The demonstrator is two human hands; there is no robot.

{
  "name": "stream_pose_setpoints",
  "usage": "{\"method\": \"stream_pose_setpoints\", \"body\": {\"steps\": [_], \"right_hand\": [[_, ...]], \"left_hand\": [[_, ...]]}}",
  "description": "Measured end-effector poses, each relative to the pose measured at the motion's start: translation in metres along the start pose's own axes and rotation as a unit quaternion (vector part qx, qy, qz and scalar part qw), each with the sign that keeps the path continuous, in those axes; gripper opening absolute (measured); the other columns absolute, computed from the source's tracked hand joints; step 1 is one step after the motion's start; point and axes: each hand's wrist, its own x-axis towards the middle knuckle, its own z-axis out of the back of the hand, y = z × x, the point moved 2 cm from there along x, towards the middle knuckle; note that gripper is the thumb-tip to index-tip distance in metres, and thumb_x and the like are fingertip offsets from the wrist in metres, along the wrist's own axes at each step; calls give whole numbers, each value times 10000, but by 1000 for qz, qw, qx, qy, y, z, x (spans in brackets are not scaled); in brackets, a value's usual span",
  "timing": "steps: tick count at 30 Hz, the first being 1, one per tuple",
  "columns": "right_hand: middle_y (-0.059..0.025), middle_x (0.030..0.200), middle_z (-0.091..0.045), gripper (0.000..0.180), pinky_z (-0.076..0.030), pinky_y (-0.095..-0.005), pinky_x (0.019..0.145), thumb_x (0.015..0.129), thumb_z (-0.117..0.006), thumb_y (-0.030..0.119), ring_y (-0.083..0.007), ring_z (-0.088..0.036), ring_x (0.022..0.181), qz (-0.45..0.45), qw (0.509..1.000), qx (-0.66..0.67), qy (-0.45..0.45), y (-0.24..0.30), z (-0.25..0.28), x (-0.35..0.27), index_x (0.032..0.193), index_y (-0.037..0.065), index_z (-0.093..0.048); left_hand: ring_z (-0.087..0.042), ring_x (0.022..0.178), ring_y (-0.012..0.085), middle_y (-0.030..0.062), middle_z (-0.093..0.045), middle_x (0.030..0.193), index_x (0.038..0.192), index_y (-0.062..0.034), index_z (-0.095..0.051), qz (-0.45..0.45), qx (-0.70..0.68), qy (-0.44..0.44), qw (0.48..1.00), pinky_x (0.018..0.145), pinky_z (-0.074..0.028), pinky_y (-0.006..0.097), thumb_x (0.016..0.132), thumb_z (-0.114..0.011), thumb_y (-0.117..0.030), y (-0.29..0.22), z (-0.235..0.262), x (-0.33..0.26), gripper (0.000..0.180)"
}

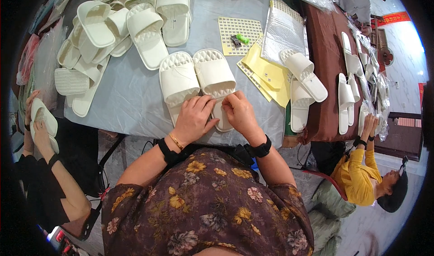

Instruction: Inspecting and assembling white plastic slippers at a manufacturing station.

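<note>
A pair of cream slippers lies side by side at the near edge of the table, toes away from me: the left slipper and the right slipper. A thin thread runs loosely over their quilted toes. My left hand rests across the pair just below the straps, fingers stretched out flat and thumb apart on the right slipper. Above the right slipper's insole, close to its strap, my right hand has its fingertips pinched together. Whatever they may hold is too small or hidden to tell.
Cream slippers are heaped at the far left. Sticker sheets, a small green object, yellow paper and a silvery pouch lie right of centre. Another slipper pair sits farther right. Co-workers handle slippers on both sides.
</note>
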Motion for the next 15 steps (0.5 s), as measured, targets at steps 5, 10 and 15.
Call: {"method": "stream_pose_setpoints", "body": {"steps": [5,10,15], "right_hand": [[-155,921,-611,130,-534,-382,688,837,-647,-18,-337,-648,799,-6,999,28,-41,-3,0,1,959,23,-661],[-160,901,-615,94,-533,-381,683,834,-646,-23,-330,-650,777,9,999,23,-38,-3,1,2,918,13,-666],[-158,901,-619,77,-536,-383,686,827,-655,-15,-337,-653,770,-23,998,47,-31,-4,3,4,895,14,-673]], "left_hand": [[-533,1155,284,93,-562,1265,1273,-40,-591,-3,6,-4,1000,959,-407,421,820,-743,-308,0,0,0,548],[-531,1144,271,89,-565,1253,1260,-35,-595,-5,12,-5,1000,952,-406,414,812,-737,-322,0,-1,0,551],[-531,1130,255,85,-565,1240,1246,-30,-599,-8,19,-13,1000,940,-411,406,803,-733,-330,1,-1,0,552]]}}
